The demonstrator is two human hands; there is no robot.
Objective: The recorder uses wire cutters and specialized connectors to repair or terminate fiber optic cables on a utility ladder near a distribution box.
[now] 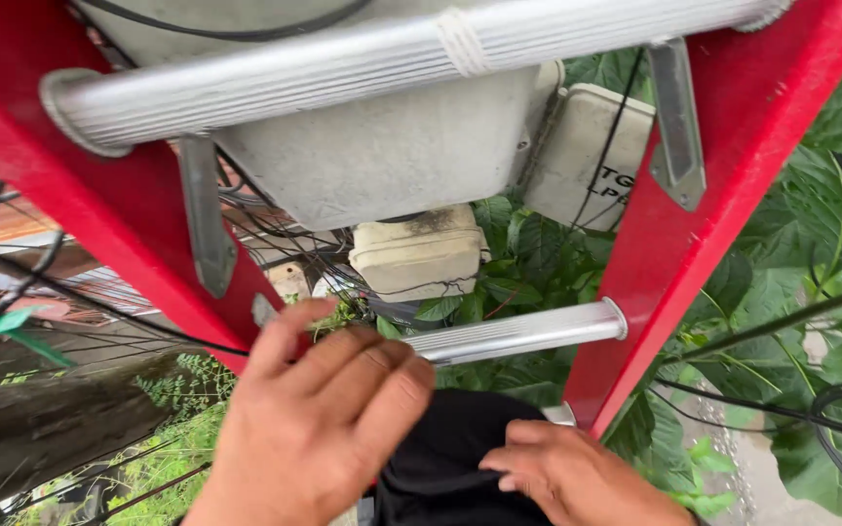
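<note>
I look down through a red ladder [704, 244] with ribbed metal rungs. My left hand [314, 419] is raised in front of the lower rung [518, 331], fingers curled and close together, with nothing visibly held. My right hand [577, 477] rests lower right, fingers pinching black fabric [440, 458] at my waist. A wide upper rung [392, 58] crosses the top of the view.
Behind the ladder hang grey utility boxes [382, 146], a smaller cream box [421, 253] and another box [587, 156] with black cables [626, 107]. Green leafy plants [811, 312] fill the right. Wires, a fence and grass [168, 448] lie far below at left.
</note>
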